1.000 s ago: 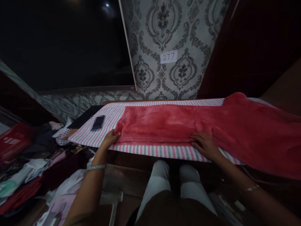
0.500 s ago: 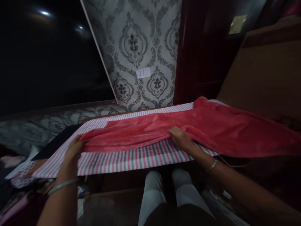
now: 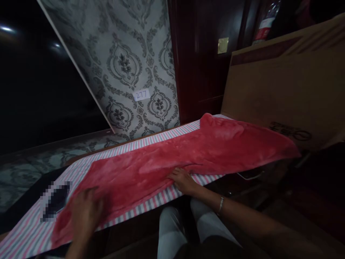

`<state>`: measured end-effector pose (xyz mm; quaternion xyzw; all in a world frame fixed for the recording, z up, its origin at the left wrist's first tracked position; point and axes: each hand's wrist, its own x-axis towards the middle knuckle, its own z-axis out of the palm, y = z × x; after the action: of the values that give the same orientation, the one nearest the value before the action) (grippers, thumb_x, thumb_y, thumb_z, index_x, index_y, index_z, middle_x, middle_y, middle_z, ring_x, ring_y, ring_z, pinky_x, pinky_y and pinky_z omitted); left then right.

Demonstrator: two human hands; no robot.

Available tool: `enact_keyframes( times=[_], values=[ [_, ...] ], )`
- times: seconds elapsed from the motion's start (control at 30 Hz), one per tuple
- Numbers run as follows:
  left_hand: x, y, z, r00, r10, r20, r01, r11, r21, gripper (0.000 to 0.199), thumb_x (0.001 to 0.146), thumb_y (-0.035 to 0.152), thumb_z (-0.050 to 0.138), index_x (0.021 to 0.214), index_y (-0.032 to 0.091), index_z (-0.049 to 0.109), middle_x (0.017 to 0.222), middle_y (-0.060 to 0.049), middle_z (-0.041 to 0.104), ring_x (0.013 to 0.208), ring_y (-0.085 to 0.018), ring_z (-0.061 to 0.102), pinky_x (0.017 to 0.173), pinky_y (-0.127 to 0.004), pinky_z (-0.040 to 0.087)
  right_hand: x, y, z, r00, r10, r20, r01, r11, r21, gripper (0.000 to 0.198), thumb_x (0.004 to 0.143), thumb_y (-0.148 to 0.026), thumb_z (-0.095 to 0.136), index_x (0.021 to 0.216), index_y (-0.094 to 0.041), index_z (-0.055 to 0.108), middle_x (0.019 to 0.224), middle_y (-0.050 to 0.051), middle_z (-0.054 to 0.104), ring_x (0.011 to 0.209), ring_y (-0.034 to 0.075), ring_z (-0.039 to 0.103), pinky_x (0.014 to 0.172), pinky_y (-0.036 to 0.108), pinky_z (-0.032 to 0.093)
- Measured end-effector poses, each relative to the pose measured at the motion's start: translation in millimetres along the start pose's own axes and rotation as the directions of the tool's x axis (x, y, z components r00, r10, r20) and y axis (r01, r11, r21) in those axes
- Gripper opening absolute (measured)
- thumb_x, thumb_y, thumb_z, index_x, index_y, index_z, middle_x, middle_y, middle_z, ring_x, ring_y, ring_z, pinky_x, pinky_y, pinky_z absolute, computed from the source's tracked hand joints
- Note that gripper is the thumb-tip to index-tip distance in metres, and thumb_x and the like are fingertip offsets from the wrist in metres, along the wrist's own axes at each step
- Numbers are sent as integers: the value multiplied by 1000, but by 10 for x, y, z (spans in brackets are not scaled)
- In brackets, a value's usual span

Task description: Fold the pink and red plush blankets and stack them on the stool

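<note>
Two hands pressed flat, fingers spread, gripping nothing: left hand (image 3: 84, 212) blurred, on the red fleece cloth (image 3: 172, 158) near the worktop's near left corner; right hand (image 3: 183, 180) on the cloth's near hem at the near edge. Cloth stretched lengthwise along the striped cover (image 3: 29, 233), right end drooping past the worktop. Behind, on patterned wallpaper (image 3: 126, 64), paper label (image 3: 141, 94) reading "277". Right, cardboard box (image 3: 283, 93), print illegible.

Single head-worn view looks forward and down, close over the striped board (image 3: 151, 207)
</note>
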<state>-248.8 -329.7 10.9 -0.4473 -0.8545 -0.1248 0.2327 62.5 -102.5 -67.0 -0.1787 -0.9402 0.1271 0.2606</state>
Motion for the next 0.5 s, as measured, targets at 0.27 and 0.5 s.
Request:
enact_keyframes(
  times=[0.27, 0.5],
  values=[
    [-132, 1927, 551, 855, 516, 49, -475, 818, -325, 47, 80, 13, 50, 125, 16, 63, 120, -16, 67, 108, -30, 63, 90, -44, 51, 140, -57, -210, 993, 7, -119, -7, 1000, 6, 37, 83, -9, 55, 115, -20, 69, 109, 8, 72, 99, 24, 62, 88, 37, 48],
    [-52, 1846, 842, 888, 458, 42, -430, 859, -278, 51, 71, 3, 47, 114, 21, 66, 109, -12, 70, 96, -28, 66, 83, -39, 52, -344, 275, -467, 988, 83, -131, -87, 996, -25, 42, 86, -26, 67, 127, -17, 63, 132, 14, 64, 120, 28, 56, 102, 46, 45]
  ],
)
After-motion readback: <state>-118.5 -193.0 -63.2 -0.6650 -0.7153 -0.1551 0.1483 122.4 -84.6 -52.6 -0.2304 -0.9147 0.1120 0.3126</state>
